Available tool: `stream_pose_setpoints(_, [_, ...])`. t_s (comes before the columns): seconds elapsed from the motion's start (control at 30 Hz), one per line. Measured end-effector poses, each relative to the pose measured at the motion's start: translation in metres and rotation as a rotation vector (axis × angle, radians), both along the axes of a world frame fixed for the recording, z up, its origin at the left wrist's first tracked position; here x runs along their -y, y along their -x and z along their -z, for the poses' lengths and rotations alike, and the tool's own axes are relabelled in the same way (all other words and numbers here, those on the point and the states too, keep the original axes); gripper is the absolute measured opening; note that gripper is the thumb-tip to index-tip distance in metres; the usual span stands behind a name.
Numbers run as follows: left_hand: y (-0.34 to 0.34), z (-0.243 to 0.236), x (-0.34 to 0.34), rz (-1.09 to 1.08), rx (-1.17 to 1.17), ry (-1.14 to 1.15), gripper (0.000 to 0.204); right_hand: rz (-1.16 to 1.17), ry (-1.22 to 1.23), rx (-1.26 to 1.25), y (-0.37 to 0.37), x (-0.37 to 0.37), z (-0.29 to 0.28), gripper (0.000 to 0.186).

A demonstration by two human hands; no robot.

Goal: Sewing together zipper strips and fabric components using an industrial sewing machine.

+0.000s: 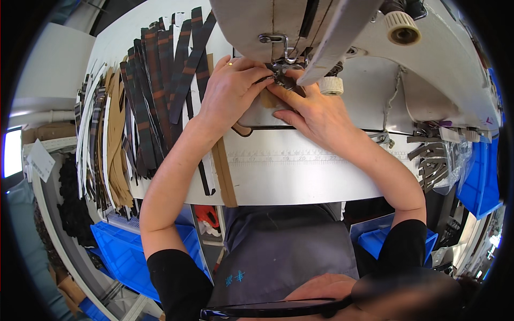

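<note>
Pinching with the left hand (pixel 227 88), thumb and fingertips together, apparently on a small dark piece (pixel 285 80) up at 12 o'clock.
Right hand (pixel 326 117) is spread alongside, fingers at the piece; can't tell if it's gripping or just pressing. Piece sits below the sewing machine (pixel 257 21) head, and I'd guess it's light, soft and bendy, so hold it flat by the edges. Tabletop (pixel 289 184) is smooth white with a ruler scale (pixel 300 157). Plaid strips (pixel 152 96) pile up around 10, grey strips (pixel 431 160) hang out near 3, and there's a left blue bin (pixel 128 270) at 8, a right blue bin (pixel 372 239) at 4.
</note>
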State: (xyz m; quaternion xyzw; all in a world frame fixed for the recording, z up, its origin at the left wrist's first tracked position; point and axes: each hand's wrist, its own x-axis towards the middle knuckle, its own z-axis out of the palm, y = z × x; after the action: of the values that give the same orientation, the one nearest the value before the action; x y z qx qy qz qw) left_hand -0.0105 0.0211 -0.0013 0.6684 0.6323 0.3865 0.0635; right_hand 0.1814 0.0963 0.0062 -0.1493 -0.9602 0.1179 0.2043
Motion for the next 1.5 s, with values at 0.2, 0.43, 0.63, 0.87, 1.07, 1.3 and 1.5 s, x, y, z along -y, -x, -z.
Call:
stream_pose_setpoints(0.2, [0.002, -0.006, -0.004, 0.017, -0.079, 0.052, 0.021, 0.066, -0.089, -0.057, 0.005, 0.005, 0.000, 0.042])
stream_pose_setpoints(0.43, [-0.008, -0.007, 0.002, 0.014, -0.100, 0.060, 0.017, 0.073, -0.122, -0.043, -0.004, 0.011, 0.003, 0.038])
stream_pose_setpoints(0.63, [-0.008, -0.013, 0.009, 0.075, -0.119, 0.049, 0.019, 0.046, -0.137, -0.079, -0.004, 0.017, 0.001, 0.038])
stream_pose_setpoints(0.87, [-0.014, -0.005, 0.012, 0.028, -0.223, -0.003, 0.016, 0.438, 0.582, -0.389, -0.046, -0.036, -0.003, 0.027])
stream_pose_setpoints(1.07, [-0.013, 0.000, 0.012, 0.041, -0.275, -0.111, 0.017, 0.719, 0.130, -0.449, -0.058, -0.174, 0.011, 0.022])
stream_pose_setpoints(1.3, [-0.017, 0.005, 0.020, 0.018, -0.423, -0.104, 0.036, 0.890, 0.067, -0.249, -0.065, -0.236, 0.013, 0.023])
stream_pose_setpoints(1.5, [-0.021, 0.007, 0.022, -0.015, -0.431, -0.127, 0.033, 0.899, 0.061, -0.280, -0.083, -0.227, 0.012, 0.023])
